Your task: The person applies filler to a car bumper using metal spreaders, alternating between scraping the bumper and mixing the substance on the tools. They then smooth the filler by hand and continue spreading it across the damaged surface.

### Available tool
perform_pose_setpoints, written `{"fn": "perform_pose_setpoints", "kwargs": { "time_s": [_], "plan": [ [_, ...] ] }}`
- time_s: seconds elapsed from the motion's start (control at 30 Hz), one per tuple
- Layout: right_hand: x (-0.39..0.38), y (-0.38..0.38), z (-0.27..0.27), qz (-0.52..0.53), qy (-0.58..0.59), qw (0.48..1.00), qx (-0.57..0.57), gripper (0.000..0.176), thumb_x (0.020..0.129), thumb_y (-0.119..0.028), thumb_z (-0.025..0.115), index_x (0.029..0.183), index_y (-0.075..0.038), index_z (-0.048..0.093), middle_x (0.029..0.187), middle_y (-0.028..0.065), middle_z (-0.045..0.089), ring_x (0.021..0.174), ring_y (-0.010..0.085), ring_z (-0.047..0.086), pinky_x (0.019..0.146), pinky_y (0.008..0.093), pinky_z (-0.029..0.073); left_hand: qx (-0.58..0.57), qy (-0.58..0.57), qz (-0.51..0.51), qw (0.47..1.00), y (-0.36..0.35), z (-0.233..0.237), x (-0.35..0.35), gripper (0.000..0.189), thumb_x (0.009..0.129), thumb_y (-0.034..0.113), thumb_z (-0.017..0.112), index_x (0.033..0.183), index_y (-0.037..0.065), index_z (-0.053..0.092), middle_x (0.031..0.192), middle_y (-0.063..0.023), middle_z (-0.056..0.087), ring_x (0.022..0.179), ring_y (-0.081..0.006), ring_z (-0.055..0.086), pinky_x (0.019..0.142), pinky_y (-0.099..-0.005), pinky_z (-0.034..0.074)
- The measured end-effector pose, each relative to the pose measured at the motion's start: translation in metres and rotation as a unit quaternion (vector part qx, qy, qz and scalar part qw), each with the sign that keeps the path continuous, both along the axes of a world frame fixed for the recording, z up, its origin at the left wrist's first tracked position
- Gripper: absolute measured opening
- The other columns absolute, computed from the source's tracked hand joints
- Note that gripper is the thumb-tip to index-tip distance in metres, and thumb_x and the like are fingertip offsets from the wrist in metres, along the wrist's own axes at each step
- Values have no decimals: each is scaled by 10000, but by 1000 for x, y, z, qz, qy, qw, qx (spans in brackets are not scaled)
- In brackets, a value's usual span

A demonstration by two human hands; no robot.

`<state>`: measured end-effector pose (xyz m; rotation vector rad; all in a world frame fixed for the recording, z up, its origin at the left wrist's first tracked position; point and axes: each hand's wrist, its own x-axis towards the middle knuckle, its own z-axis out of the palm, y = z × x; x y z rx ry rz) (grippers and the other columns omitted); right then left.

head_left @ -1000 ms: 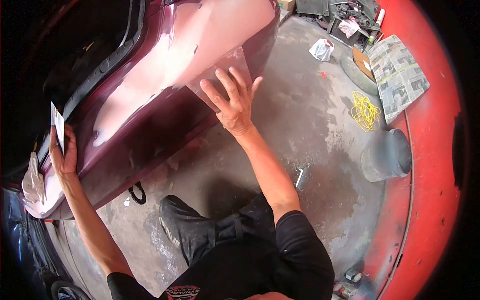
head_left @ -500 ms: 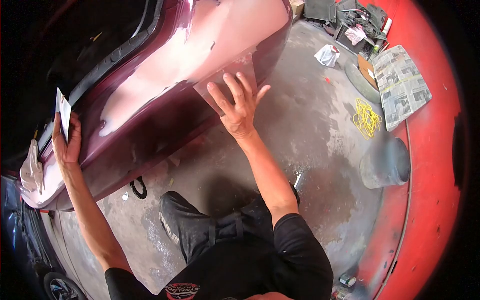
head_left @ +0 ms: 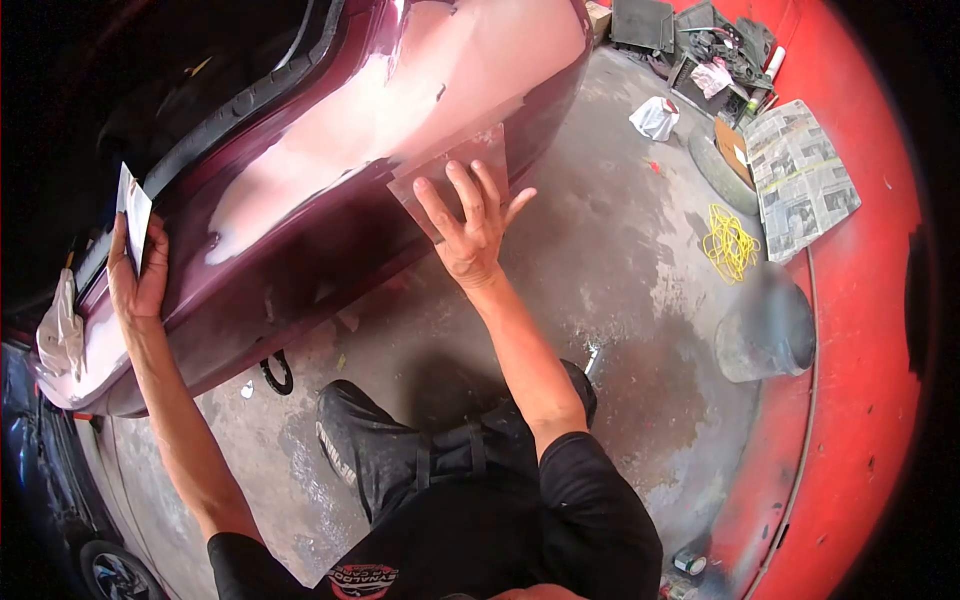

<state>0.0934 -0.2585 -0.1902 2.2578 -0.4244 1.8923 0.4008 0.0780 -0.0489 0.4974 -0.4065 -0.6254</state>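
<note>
A car's maroon body panel (head_left: pixel 330 240) with a wide pale pink patch (head_left: pixel 480 50) runs diagonally across the upper left. My right hand (head_left: pixel 470 235) is spread over a thin reddish-brown square sheet (head_left: pixel 480 145) at the patch's lower edge. Its fingers are stretched out and apart, the thumb pointing right; the fingers overlap the sheet. Beside the dark opening of the car, my left hand (head_left: pixel 145 275) is closed on a thin, stiff-looking white piece (head_left: pixel 132 205), whose exact kind I cannot make out. Its fingers are partly hidden behind that piece.
A crumpled pale cloth or bag (head_left: pixel 62 335) hangs on the panel's left end. Along the red surface (head_left: pixel 860 330) at right stand a grey bucket (head_left: pixel 765 330), yellow cord (head_left: pixel 731 243), newspaper (head_left: pixel 800 180) and a tire (head_left: pixel 720 165). A black ring (head_left: pixel 277 373) lies under the car.
My right hand and the reddish-brown sheet have moved slightly down and left against the panel. My left hand keeps its hold on the white piece. The view has shifted a little.
</note>
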Motion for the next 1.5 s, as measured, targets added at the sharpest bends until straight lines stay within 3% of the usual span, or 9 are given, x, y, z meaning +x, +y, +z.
{"fn": "perform_pose_setpoints", "kwargs": {
  "time_s": [0.53, 0.7, 0.73, 0.8, 0.93, 1.1, 1.2, 1.33, 1.5],
  "plan": [
    [-39, 22, -9, 66, 60, 990, 106, 527, 797, -45, 668, 1263, -292, 660, 1305, 31, 562, 1272, 290, 493, 1138, 647, -122, -18, -19, 25, 999, 0, 0, 0, 338, 947, 147, 638, 1191, -78, 579, 1095, -187, 645, 986, -299, 634, 849, -423, 565],
    [-100, 48, -6, 229, -114, 885, 389, 640, 796, 153, 386, 1389, -36, 533, 1279, 102, 577, 1176, 196, 563, 1000, 278, 423, 116, -37, 271, 955, -11, -4, -88, 404, 910, 263, 695, 1226, 28, 605, 1193, -97, 645, 1057, -238, 637, 913, -379, 530],
    [-112, 58, 6, 298, -175, 784, 515, 619, 828, 128, 400, 1421, -28, 485, 1279, 70, 581, 1178, 158, 545, 1001, 283, 423, 143, -65, 267, 951, -24, -13, -133, 421, 915, 292, 689, 1244, 47, 597, 1195, -86, 640, 1055, -223, 634, 897, -393, 534],
    [-127, 76, 33, 374, -170, 743, 528, 600, 862, 100, 400, 1440, -47, 463, 1335, 88, 571, 1190, 152, 527, 1008, 291, 402, 174, -160, 168, 957, -50, -45, -212, 467, 911, 257, 710, 1272, 10, 548, 1179, -108, 627, 1025, -210, 628, 879, -377, 531],
    [-151, 110, 58, 448, 129, 805, 366, 526, 831, 104, 497, 1331, -48, 566, 1275, 172, 563, 1185, 329, 563, 1022, 389, 442, 271, -145, 172, 936, -104, -109, -308, 375, 924, 216, 704, 1186, -22, 578, 1109, -76, 641, 968, -164, 615, 867, -308, 494],
    [-163, 78, 16, 219, 351, 901, 135, 632, 734, 67, 600, 1346, -87, 565, 1299, 161, 537, 1202, 375, 533, 973, 447, 479, 215, -113, 87, 966, -100, -103, -300, 328, 971, 253, 631, 1176, 1, 586, 1106, -85, 649, 961, -175, 648, 799, -328, 542],
    [-175, 90, 25, 199, 207, 933, 216, 555, 758, -6, 599, 1301, -119, 598, 1279, 132, 550, 1197, 362, 528, 989, 480, 457, 364, -116, 131, 915, -99, -116, -306, 334, 997, 318, 593, 1109, 5, 624, 965, -22, 654, 830, -102, 606, 728, -290, 510],
    [-177, 114, 31, 145, 290, 940, 109, 444, 813, -119, 570, 1256, -114, 607, 1258, 129, 558, 1206, 369, 499, 988, 553, 416, 354, -301, 134, 875, -108, -111, -332, 420, 1039, 350, 508, 744, 52, 526, 757, 70, 471, 722, -40, 393, 574, -232, 300],
    [-181, 126, -2, 262, 318, 904, 116, 376, 802, -139, 577, 1171, -107, 643, 1176, 115, 581, 1120, 294, 557, 949, 511, 427, 361, -126, 183, 906, -111, -95, -321, 408, 995, 434, 562, 1008, 27, 558, 902, -17, 576, 798, -119, 549, 679, -298, 464]
  ]
}}
